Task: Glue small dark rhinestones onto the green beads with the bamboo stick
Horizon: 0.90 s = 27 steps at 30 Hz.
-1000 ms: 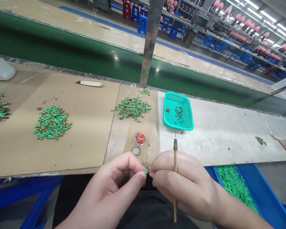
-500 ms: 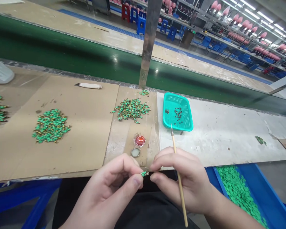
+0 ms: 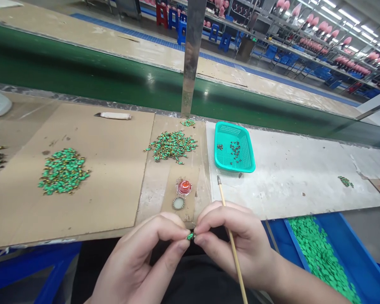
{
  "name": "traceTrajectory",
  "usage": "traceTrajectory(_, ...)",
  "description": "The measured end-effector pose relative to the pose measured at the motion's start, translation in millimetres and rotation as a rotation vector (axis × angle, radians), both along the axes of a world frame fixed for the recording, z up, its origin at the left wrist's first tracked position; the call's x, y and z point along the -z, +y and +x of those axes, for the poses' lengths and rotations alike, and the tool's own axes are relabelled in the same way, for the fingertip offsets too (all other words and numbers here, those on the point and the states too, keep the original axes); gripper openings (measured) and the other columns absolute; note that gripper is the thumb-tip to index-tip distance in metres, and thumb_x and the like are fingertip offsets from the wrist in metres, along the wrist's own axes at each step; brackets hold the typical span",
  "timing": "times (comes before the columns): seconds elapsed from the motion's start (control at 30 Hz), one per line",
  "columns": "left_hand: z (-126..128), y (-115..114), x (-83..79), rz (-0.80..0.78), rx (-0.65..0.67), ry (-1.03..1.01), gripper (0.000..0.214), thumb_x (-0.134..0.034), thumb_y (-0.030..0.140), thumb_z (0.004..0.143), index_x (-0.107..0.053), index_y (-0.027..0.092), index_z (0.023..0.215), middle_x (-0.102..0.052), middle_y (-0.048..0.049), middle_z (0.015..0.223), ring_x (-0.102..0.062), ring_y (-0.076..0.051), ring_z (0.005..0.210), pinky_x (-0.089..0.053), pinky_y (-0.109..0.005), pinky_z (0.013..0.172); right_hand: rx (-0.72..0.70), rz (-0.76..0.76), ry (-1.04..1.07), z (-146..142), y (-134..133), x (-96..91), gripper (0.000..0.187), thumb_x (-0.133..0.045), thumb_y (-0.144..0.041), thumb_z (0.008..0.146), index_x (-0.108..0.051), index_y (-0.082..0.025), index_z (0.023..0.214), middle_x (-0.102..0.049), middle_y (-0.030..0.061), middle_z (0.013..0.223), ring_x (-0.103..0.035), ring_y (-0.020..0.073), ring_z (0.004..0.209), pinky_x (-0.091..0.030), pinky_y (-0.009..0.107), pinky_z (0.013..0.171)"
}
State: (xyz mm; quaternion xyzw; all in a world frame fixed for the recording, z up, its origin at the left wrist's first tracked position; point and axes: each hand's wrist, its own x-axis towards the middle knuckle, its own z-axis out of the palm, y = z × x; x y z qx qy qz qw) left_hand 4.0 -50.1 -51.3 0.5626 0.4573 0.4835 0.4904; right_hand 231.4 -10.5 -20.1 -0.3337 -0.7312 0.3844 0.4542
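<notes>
Between thumb and forefinger, my left hand (image 3: 148, 253) pinches a small green piece (image 3: 190, 236) with a dark end. My right hand (image 3: 243, 240) has its thumb and forefinger closed at the other end of that piece. A thin wooden-handled paintbrush (image 3: 222, 195) also rests in my right hand, its tip pointing away from me. Just beyond my fingers, a bottle cap (image 3: 178, 203) with pale contents and a small dish of glossy red liquid (image 3: 184, 186) sit on a strip of cardboard. What my right fingertips cover is too small to make out.
Green-and-gold pieces lie in piles (image 3: 171, 145) (image 3: 63, 171) on the cardboard. A teal basket (image 3: 253, 158) holds small dark bits. Behind it rises a metal post (image 3: 190, 63). A white-handled knife (image 3: 115, 115) lies at left; a blue tray (image 3: 364, 253) with green pieces stands lower right.
My right hand has moved left, and its fingertips now meet the green piece. The paintbrush has swung left with it, and the view has shifted slightly.
</notes>
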Motion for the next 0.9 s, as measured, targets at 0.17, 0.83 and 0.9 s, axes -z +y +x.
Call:
traceTrajectory(0.17, 1.7, 0.0, 0.1, 0.008, -0.009, 0.004, 0.016, -0.082, 0.026, 0.112, -0.087, 0.036, 0.1, -0.084, 0.0001, 0.093, -0.079, -0.022, 0.085, -0.064, -0.024, 0.079, 0.008, -0.007, 0.018, -0.4, -0.4, 4.1, 0.013, -0.088, -0.013, 0.105, -0.082, -0.025, 0.104, -0.086, 0.0024, 0.091, -0.083, 0.0172, 0.077, -0.071, 0.026, 0.074)
traceTrajectory(0.83, 3.0, 0.7, 16.6, 0.137, 0.057, 0.104, 0.024, -0.068, 0.013, 0.117, -0.073, 0.037, 0.114, -0.079, 0.0041, 0.102, -0.078, -0.015, 0.092, -0.064, -0.017, 0.083, 0.055, 0.005, 0.029, -3.5, -1.9, 8.8, 0.012, -0.086, -0.011, 0.104, -0.083, -0.023, 0.106, -0.087, 0.0039, 0.092, -0.084, 0.0176, 0.079, -0.07, 0.027, 0.075)
traceTrajectory(0.9, 2.7, 0.4, 16.8, 0.137, 0.057, 0.113, 0.023, -0.068, 0.014, 0.117, -0.072, 0.036, 0.113, -0.078, 0.0038, 0.102, -0.078, -0.015, 0.093, -0.064, -0.017, 0.084, 0.056, 0.01, 0.026, -2.7, -1.4, 8.0, 0.013, -0.086, -0.011, 0.104, -0.082, -0.023, 0.105, -0.088, 0.0038, 0.092, -0.084, 0.0177, 0.079, -0.07, 0.027, 0.075)
